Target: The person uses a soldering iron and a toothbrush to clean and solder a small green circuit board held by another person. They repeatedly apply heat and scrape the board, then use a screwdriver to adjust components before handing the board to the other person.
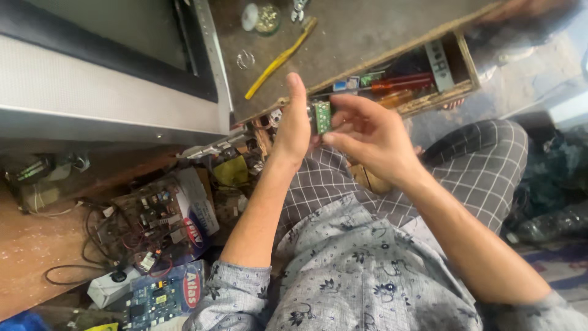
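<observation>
A small green circuit board [322, 116] is held up between both my hands, above my lap. My left hand [293, 122] grips its left edge, thumb pointing up. My right hand [367, 132] pinches its right side with fingertips curled around it. Both hands are raised in front of a worn brown workbench [367, 30] and its open drawer [429, 79]. My checked trousers and floral shirt fill the lower part of the view.
A yellow toothbrush [280, 58] and a small clear jar [262, 17] lie on the bench. The drawer holds red and orange-handled screwdrivers [401, 86]. A large grey television [104, 67] lies at left. Circuit boards [147, 214], wires and boxes clutter the floor below.
</observation>
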